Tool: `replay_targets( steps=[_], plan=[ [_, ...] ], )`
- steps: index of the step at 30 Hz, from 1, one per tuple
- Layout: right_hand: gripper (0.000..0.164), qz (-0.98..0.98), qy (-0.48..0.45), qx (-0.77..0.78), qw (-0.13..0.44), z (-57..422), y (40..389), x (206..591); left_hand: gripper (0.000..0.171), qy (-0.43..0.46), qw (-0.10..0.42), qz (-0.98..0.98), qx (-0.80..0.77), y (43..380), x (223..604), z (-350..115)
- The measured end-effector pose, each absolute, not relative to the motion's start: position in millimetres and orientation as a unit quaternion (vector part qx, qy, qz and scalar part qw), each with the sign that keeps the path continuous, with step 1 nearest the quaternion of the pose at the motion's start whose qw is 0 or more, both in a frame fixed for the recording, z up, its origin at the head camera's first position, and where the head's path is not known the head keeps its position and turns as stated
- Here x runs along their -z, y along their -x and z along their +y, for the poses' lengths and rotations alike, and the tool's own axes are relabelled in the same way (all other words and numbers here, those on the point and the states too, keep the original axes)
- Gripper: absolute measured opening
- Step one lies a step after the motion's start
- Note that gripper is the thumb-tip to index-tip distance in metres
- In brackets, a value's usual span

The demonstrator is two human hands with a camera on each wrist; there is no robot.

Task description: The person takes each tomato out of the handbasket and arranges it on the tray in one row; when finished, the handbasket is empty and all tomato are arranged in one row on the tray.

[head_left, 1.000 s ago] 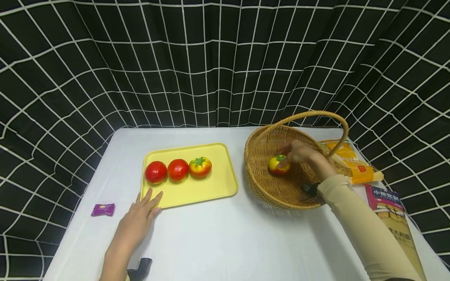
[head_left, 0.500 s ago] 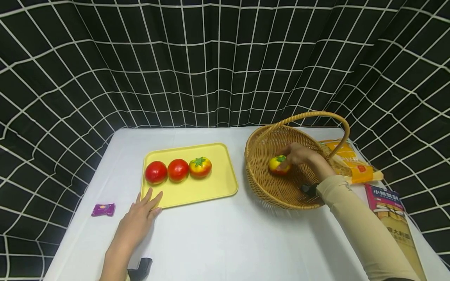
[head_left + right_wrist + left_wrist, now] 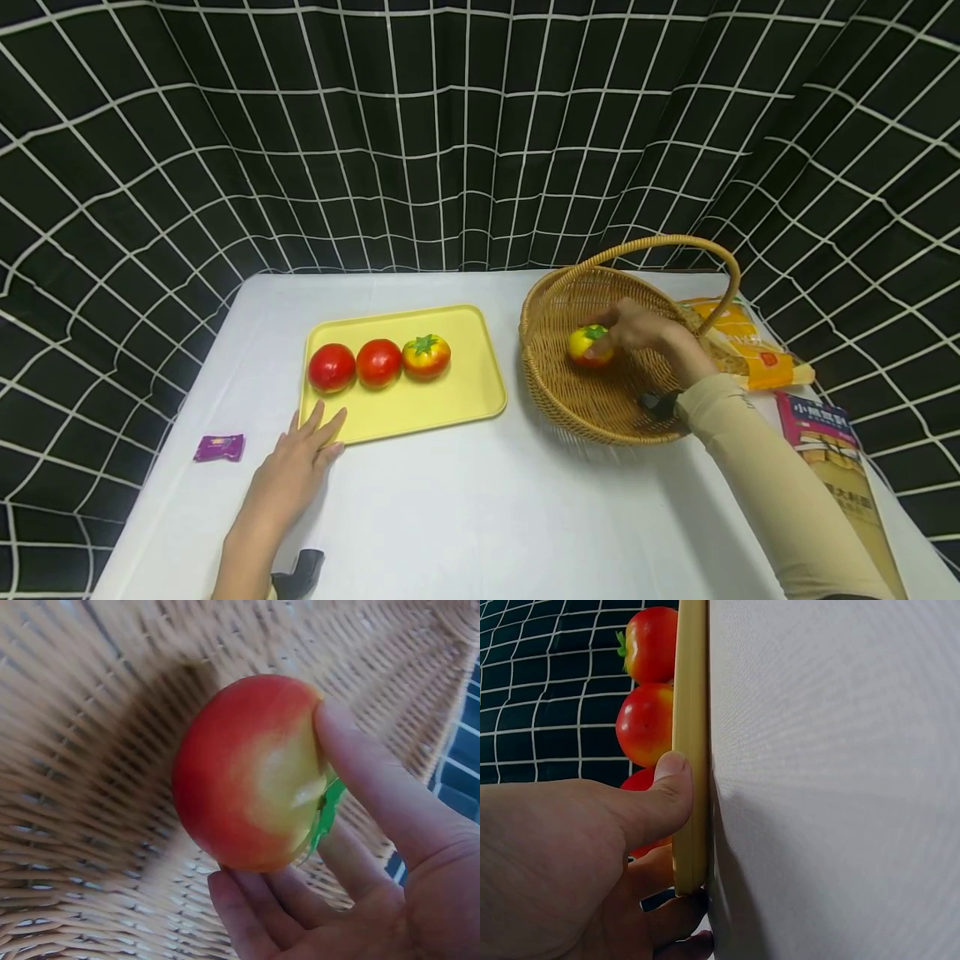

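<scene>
In the head view, my right hand (image 3: 637,327) reaches into the wicker basket (image 3: 542,385) and holds a red-yellow toy tomato (image 3: 587,343). The right wrist view shows the tomato (image 3: 247,776) between thumb and fingers, its green leaf toward the palm. Whether it touches the basket's weave is unclear. My left hand (image 3: 292,471) rests at the near-left corner of a yellow tray (image 3: 465,400), fingers spread and fairly straight. Its thumb (image 3: 671,787) lies against the tray's rim in the left wrist view. Three more tomatoes (image 3: 379,363) sit in a row on the tray.
A purple wrapped snack (image 3: 220,447) lies on the white table left of the tray. Right of the basket are an orange food packet (image 3: 757,350) and a long printed packet (image 3: 840,475), partly behind my right sleeve. The basket's tall handle (image 3: 667,240) arches above it.
My right hand and the tomato have shifted slightly left inside the basket. The basket and its handle have moved slightly left too. My left hand stays at the tray corner.
</scene>
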State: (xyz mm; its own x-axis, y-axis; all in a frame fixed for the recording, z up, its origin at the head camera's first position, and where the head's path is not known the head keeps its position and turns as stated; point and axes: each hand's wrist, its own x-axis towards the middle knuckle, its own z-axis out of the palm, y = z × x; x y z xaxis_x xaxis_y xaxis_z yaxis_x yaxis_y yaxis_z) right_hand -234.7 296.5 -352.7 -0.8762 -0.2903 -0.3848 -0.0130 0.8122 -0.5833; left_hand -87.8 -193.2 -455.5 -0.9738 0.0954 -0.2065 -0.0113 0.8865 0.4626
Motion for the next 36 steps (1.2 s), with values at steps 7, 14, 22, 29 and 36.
replay_targets(
  steps=[7, 14, 22, 29, 36],
  plan=[
    [0.063, 0.914, 0.091, 0.336, 0.207, 284.1, 223.3, 331.9, 0.059, -0.021, 0.113, 0.966, -0.234, 87.6, 455.0, -193.3],
    [0.065, 0.925, 0.113, 0.316, 0.179, 266.4, 201.4, 300.2, 0.058, -0.028, 0.104, 0.967, -0.233, 87.3, 455.6, -194.2],
    [0.065, 0.924, 0.146, 0.305, 0.178, 249.0, 174.0, 275.9, 0.058, -0.029, 0.104, 0.966, -0.234, 87.3, 456.8, -194.6],
    [0.064, 0.912, 0.180, 0.314, 0.194, 234.9, 157.4, 271.5, 0.058, -0.030, 0.106, 0.966, -0.236, 87.2, 456.7, -194.0],
    [0.064, 0.899, 0.202, 0.361, 0.145, 211.3, 151.6, 284.8, 0.059, -0.029, 0.106, 0.965, -0.237, 87.1, 457.2, -194.0]
  ],
)
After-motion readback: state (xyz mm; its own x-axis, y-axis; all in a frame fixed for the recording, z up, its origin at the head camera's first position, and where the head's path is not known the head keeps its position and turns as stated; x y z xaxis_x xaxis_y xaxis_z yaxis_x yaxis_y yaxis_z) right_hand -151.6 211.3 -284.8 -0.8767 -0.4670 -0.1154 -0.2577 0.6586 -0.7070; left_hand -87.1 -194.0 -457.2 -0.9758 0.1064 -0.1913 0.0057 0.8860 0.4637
